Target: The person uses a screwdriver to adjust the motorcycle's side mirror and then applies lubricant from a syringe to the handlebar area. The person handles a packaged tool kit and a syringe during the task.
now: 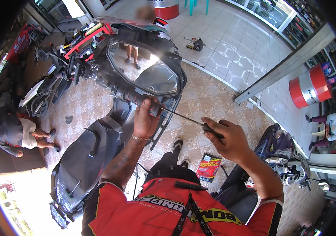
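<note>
My left hand (146,122) is closed around the end of a black handlebar grip (130,95) on a dark scooter (93,149). A screwdriver (187,118) is in my right hand (228,137), the fingers wrapped round its black handle. Its thin shaft slants up and left to the outer end of the grip, beside my left fingers. Whether the tip sits inside the grip end is hidden. Just beyond the handlebar stands the scooter's front with a dark-framed windscreen (144,67).
A small tool with a clear and green handle (73,189) lies on the scooter's seat. Another motorcycle (278,153) stands at right, near a red and silver drum (310,85). A colourful packet (208,167) lies by my feet. People are at left (14,131), far side and right (334,126).
</note>
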Motion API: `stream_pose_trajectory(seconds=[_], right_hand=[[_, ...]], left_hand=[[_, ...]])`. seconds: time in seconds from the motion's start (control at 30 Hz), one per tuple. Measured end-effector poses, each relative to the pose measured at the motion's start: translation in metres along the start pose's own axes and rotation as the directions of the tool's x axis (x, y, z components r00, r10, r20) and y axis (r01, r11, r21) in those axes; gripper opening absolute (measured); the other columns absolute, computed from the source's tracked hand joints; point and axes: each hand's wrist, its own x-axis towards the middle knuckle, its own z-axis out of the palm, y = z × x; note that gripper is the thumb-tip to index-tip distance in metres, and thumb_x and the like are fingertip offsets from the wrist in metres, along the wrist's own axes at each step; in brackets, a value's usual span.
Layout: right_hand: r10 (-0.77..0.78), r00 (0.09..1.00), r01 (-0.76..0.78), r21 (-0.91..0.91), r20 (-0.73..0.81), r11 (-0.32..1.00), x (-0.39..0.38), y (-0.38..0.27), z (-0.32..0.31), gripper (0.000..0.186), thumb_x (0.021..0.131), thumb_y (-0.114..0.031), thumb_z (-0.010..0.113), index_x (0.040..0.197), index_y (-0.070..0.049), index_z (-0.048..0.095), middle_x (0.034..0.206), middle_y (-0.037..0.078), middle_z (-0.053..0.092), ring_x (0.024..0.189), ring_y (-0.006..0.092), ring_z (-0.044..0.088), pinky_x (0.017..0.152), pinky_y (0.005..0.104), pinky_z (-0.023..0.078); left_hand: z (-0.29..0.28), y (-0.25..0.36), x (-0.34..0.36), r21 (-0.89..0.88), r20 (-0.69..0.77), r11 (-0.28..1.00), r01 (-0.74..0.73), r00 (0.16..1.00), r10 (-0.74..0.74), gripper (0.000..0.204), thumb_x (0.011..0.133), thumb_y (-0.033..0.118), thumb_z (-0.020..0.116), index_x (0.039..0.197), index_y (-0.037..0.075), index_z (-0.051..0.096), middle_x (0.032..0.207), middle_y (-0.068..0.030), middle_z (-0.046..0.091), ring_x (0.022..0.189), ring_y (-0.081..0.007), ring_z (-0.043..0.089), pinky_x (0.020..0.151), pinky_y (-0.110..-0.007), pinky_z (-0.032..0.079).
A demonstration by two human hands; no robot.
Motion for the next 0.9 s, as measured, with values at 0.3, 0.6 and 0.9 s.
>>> stream_pose_trajectory(seconds=[0.3, 0.6, 0.9], right_hand=[[-0.16, 0.986, 0.166, -0.283, 0.044, 0.945, 0.018, 0.009, -0.021, 0.049, 0.09, -0.024, 0.075, 0.138, -0.019, 0.064, 0.074, 0.006, 0.058, 0.06, 0.0251, 0.058, 0.057, 0.0389, 0.049], [-0.055, 0.985, 0.083, -0.174, 0.161, 0.981, 0.038, -0.003, -0.045, 0.047, 0.092, -0.028, 0.073, 0.137, -0.022, 0.064, 0.074, 0.007, 0.059, 0.061, 0.0263, 0.06, 0.058, 0.0397, 0.05], [0.103, 0.993, -0.101, 0.03, -0.057, 0.994, -0.013, 0.004, 0.043, 0.049, 0.09, -0.021, 0.075, 0.138, -0.016, 0.063, 0.077, 0.009, 0.065, 0.063, 0.0244, 0.062, 0.057, 0.036, 0.05]], left_hand=[[-0.01, -0.002, 0.0, 0.031, 0.005, 0.999, 0.008, 1.0, -0.008, 0.037, 0.095, 0.04, 0.072, 0.11, 0.007, 0.065, 0.105, -0.0045, 0.065, 0.096, -0.0199, 0.064, 0.087, -0.038, 0.056], [-0.006, -0.003, -0.001, 0.014, -0.02, 1.0, -0.011, 1.0, 0.011, 0.037, 0.095, 0.034, 0.072, 0.118, 0.006, 0.065, 0.108, -0.0055, 0.071, 0.097, -0.0198, 0.069, 0.088, -0.039, 0.056], [-0.018, -0.004, 0.0, -0.036, -0.007, 0.998, 0.056, 0.998, -0.057, 0.033, 0.088, 0.027, 0.078, 0.111, 0.007, 0.065, 0.102, -0.004, 0.059, 0.1, -0.0183, 0.058, 0.094, -0.039, 0.052]])
